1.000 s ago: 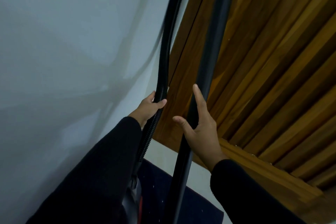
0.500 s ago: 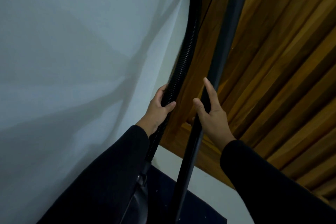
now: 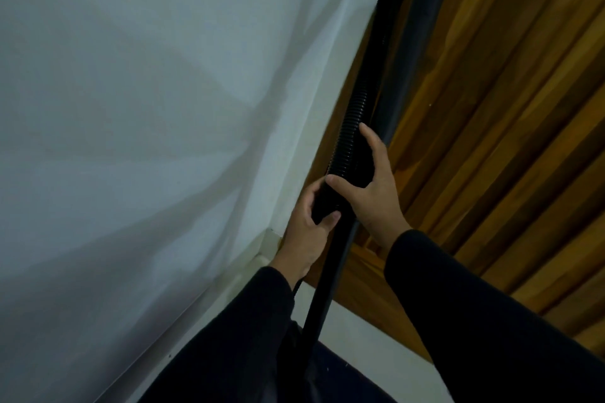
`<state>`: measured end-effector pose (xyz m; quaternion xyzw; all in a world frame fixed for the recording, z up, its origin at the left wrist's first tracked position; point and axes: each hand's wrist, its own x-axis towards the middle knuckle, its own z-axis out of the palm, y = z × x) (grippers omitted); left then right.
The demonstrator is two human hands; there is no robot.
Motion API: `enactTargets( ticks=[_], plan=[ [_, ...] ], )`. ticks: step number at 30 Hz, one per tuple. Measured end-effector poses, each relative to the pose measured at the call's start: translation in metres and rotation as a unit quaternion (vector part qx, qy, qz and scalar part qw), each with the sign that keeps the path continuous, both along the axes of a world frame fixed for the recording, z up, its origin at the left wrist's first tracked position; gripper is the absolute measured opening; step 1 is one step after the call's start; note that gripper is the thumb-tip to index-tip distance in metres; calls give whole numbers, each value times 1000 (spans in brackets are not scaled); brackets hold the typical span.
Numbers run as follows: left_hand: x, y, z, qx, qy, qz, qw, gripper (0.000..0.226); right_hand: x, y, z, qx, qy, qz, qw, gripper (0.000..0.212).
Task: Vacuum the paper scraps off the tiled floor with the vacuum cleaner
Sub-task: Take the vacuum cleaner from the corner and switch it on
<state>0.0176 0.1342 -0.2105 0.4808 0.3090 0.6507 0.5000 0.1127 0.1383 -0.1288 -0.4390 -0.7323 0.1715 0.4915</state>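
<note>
A black ribbed vacuum hose runs up along the wall's edge, close beside the smooth dark wand tube. My left hand is wrapped around the hose low down. My right hand sits just above it, thumb across the hose and fingers around the wand, so hose and wand are pressed together. Below the hands the wand continues down out of view. The vacuum's body, the tiled floor and the paper scraps do not show.
A white wall fills the left. Slatted brown wood panelling fills the right, with a white strip below it. A dark blue fabric lies at the bottom between my black sleeves.
The hose and wand, apart a second ago, have come together. My hands have closed in on each other, and my right thumb now reaches over the hose. The view has swung left.
</note>
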Motion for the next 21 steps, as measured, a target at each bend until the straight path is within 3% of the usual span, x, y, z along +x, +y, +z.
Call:
enactTargets(
  ticks=[11,18,21],
  plan=[
    [1,5,-3,-16,-50,29,998,54,-5,15,3,-1,28,43,999,69],
    [0,7,0,-6,-68,39,997,50,-7,23,-7,-13,-40,31,999,76],
    [-2,7,1,-9,-70,31,997,47,-7,26,-8,-8,-30,29,999,70]
  ],
)
